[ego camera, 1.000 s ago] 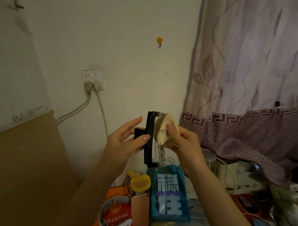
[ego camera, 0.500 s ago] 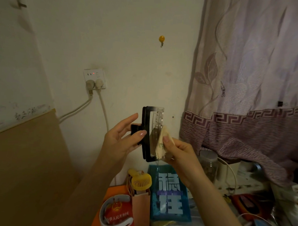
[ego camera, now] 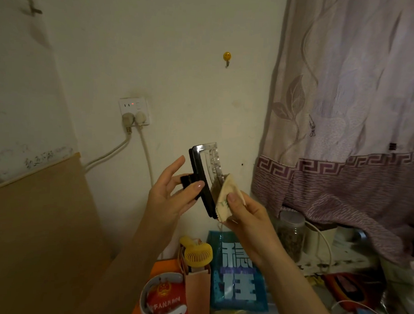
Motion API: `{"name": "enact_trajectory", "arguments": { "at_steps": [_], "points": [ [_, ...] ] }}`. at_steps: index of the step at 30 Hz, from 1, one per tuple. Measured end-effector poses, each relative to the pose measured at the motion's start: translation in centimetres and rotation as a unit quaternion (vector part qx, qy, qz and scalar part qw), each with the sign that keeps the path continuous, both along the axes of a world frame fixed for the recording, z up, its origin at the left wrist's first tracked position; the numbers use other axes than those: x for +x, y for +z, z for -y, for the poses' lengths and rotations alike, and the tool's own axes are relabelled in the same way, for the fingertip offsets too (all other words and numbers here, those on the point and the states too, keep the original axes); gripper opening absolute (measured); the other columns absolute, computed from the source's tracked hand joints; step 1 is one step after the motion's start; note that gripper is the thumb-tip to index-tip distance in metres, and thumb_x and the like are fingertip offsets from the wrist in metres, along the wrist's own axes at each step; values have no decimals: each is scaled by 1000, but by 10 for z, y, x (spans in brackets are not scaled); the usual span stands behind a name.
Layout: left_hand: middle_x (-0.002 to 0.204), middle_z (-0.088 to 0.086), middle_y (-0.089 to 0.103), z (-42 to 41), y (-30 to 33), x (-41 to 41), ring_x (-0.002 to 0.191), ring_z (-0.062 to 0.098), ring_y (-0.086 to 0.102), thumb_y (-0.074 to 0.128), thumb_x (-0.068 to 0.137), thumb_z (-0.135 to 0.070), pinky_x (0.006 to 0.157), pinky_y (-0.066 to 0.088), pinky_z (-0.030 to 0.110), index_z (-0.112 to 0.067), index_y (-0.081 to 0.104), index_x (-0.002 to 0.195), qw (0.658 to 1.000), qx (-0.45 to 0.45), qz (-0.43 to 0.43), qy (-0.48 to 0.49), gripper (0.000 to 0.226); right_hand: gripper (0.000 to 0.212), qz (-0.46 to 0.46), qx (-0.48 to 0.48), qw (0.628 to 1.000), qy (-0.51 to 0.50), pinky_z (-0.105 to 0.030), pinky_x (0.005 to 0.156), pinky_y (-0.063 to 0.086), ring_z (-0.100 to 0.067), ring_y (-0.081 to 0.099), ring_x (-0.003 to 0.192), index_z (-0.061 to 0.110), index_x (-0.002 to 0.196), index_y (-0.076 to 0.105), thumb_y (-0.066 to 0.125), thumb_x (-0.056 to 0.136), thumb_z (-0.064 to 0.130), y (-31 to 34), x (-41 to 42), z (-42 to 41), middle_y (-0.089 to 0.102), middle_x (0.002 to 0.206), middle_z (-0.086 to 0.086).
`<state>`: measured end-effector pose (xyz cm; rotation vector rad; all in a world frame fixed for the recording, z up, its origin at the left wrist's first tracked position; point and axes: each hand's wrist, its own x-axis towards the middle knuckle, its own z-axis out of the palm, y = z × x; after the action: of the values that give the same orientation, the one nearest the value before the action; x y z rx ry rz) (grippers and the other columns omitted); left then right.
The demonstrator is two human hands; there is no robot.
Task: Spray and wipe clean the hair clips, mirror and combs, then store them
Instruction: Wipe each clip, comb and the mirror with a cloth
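Note:
A large hair clip, black on one jaw and clear on the other, is held up in front of the wall. My left hand pinches its black lever end between thumb and fingers, the other fingers stretched out. My right hand grips a beige cloth and presses it against the lower part of the clip's clear jaw. The clip leans with its top to the left.
Below my hands stand a yellow mini fan in a small paper bag, a blue printed pouch, a red and white tin and a glass jar. A curtain hangs at right; a socket with cables is at left.
The cloth has slid from the clip's upper half down to its lower end. The clip has tilted, its top leaning left. Both hands stayed at about the same height.

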<state>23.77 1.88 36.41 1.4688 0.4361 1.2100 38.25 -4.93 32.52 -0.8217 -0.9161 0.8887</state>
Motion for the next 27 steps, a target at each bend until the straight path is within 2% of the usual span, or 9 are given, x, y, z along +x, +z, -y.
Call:
{"name": "enact_trajectory", "arguments": {
  "at_steps": [4,7,10,12,15,19,23,27],
  "points": [
    [109,-1,69,-8,15,-12,97,7,67,73,60,-31,93,49,33,-34,37,141,992,54,-108,28,89,22,84,6,996,-11,-17,65,51,-8,64,70,5,102,67,53,90,17,13,14,5,69,75,1],
    [110,-6,67,-13,30,-17,99,-3,64,73,62,-34,91,48,23,-37,42,137,980,105,-164,32,81,23,174,8,985,8,-19,70,53,-12,63,73,3,98,69,55,87,19,25,24,10,68,79,-6],
    [106,-4,69,-18,40,-19,97,6,66,72,61,-39,88,52,28,-33,57,124,965,143,-216,33,65,23,230,12,973,20,-21,74,53,-13,63,75,11,93,70,57,80,24,33,27,12,68,79,-5],
    [102,0,70,-19,41,-18,91,15,69,72,62,-36,84,55,32,-28,65,114,965,146,-216,26,53,22,236,18,971,18,-22,74,53,-13,62,74,10,91,71,58,80,24,36,28,11,67,78,-6],
    [95,2,70,-20,41,-17,81,19,71,73,64,-29,76,56,27,-19,70,103,969,149,-195,24,40,26,230,29,973,13,-23,74,53,-15,61,75,6,94,70,58,80,24,37,28,9,65,80,-9],
    [87,-5,71,-22,37,-14,83,14,68,75,62,-29,74,58,28,-19,73,94,973,143,-176,45,33,31,198,41,979,-22,-19,72,53,-7,63,74,3,104,68,58,80,20,35,26,8,70,78,2],
    [90,-1,71,-22,33,-16,85,18,67,76,59,-29,75,59,37,-19,73,89,983,110,-137,57,32,32,161,39,983,-77,-18,72,53,-12,65,80,7,111,68,58,83,19,32,30,9,72,86,-4],
    [90,-2,71,-25,30,-21,88,27,69,75,60,-25,79,58,40,-19,73,89,991,76,-92,68,30,28,149,32,982,-107,-15,65,51,-16,60,78,0,113,65,54,90,13,32,36,16,68,84,-7]
  ]
}}
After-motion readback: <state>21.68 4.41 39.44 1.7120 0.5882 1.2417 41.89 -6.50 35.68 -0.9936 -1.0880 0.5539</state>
